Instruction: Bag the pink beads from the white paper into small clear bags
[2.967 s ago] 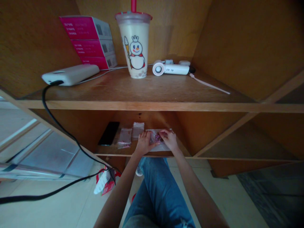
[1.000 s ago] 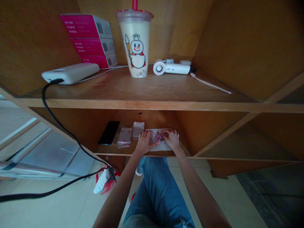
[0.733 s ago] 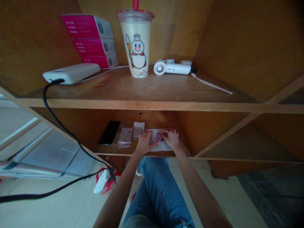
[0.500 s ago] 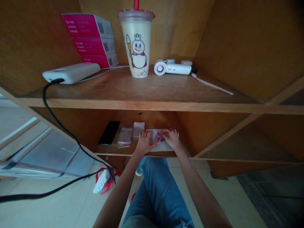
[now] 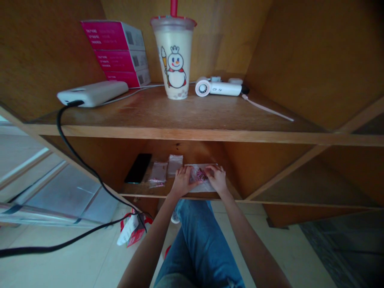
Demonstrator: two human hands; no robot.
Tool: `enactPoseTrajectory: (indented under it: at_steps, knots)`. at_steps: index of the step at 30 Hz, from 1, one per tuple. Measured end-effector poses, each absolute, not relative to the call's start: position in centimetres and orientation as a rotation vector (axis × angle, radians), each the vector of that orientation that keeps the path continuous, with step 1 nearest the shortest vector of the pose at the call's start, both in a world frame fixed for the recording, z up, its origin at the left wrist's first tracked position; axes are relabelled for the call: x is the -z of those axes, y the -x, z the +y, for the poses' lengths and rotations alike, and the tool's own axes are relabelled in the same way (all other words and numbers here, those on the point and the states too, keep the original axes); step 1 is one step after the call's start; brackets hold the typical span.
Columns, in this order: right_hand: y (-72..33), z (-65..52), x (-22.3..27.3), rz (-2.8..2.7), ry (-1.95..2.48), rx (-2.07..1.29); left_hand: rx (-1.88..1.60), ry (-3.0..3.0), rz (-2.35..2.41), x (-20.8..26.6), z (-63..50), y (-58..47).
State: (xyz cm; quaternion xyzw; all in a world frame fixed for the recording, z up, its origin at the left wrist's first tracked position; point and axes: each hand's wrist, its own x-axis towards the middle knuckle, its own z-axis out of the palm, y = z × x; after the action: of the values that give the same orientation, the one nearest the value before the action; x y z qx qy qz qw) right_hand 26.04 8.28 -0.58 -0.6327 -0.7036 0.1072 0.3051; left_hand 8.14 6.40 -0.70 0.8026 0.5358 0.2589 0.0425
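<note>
Small pink-and-dark beads (image 5: 201,174) lie in a little pile on a clear plastic bag (image 5: 204,187) on the lower shelf. My left hand (image 5: 182,181) rests on the bag's left side, thumb and fingers apart, the thumb reaching under the pile. From the right, my right hand (image 5: 217,180) bends its fingertips together at the edge of the beads; whatever they pinch is too small to make out. Left of my hands are a small clear bag (image 5: 158,173) with some pink beads along its bottom and another clear bag (image 5: 175,164).
A black phone (image 5: 138,168) lies left on the lower shelf. Above stand a drink cup (image 5: 175,60) with a red straw, pink boxes (image 5: 112,38), a white power bank (image 5: 94,94) and a handheld fan (image 5: 222,88). A black cable (image 5: 79,156) hangs across the left.
My right fingers have shifted slightly at the beads. My left hand stays in place on the bag. The view has tilted very slightly.
</note>
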Motion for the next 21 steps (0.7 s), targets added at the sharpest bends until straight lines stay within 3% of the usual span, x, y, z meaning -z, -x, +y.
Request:
enactPoseTrajectory:
  at_steps: [21]
  knots:
    - [-25.94,8.15,1.29,-1.963,1.775,-0.215,-0.766,-2.443,1.632,0.57,6.3,-8.13]
